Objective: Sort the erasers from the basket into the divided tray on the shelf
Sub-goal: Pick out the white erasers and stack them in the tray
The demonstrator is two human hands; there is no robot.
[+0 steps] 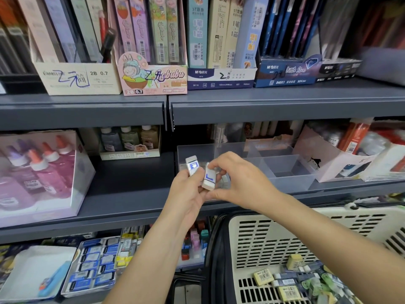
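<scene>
Centre of frame, in front of clear plastic divided tray (291, 183) on middle grey metal shelf (131, 198):
- Left hand (188, 194) curled round upright white eraser with blue-printed sleeve (192, 165).
- Right hand (238, 181) pinching second white eraser with blue mark (209, 177), tilted, touching the first.
- Both erasers just before tray's left compartment.

Lower right: cream slotted plastic basket (234, 238) holding loose yellow and grey erasers (263, 277), well below the hands.

Left of frame: pink box of glue bottles (39, 172). Upper shelf: pencil-lead display boxes (151, 80).
</scene>
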